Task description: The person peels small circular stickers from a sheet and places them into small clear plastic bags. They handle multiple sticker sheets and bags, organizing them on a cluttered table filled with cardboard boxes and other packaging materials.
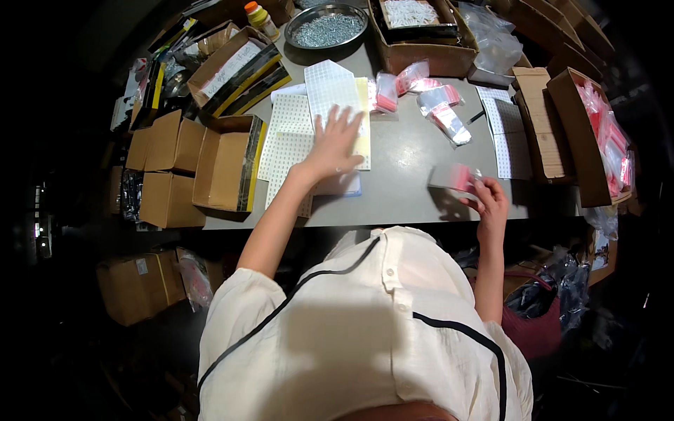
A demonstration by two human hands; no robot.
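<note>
My left hand (333,146) lies with fingers spread over printed label sheets (289,133); its palm covers part of them. Beneath these papers shows a yellowish sheet (364,151), and a white pad with a blue edge (344,186) peeks out by my wrist. Near the table's front edge, my right hand (491,200) pinches a small clear plastic packet with a pink-red end (451,177) between thumb and fingers. Its contents are too blurred to make out. Farther back, several similar pink and clear packets (444,112) lie loose on the grey table (404,175).
An open cardboard box (228,165) stands at left, a round metal bowl of small metal pieces (328,31) at the back. Beside a flattened carton (544,126), a box of pink packets (593,137) bounds the right side. More label sheets (505,133) and a dark pen (477,117) lie there.
</note>
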